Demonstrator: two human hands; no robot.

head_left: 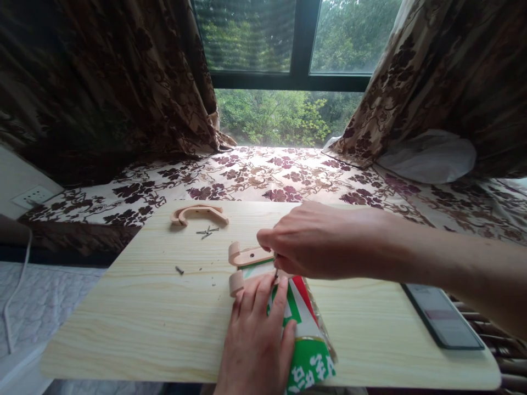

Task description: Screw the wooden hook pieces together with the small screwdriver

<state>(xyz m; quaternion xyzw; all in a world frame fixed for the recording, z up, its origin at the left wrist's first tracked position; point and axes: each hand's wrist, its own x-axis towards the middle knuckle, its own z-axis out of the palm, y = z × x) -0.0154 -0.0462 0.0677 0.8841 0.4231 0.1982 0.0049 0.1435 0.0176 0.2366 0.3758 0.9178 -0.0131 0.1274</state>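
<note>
At the far end of a green, white and red packet (310, 362), the near wooden hook (236, 284) lay partly under the left hand (259, 323), whose grip was apart, fingers flat across hook and packet. Over the packet's far end, the right hand's (296, 241) grip was clamped on a thin metal tool (276, 272) (mostly hidden by the fingers), its tip down at that hook. The far wooden hook (252, 256) lay alongside, on the side away from the packet. Left of the packet, a loose screw (179, 270) lay on the counter (144, 323); farther beyond were a few screws (207, 232) and two curved wooden pieces (201, 211). Right of the packet lay a flat-screened device (444, 318).
</note>
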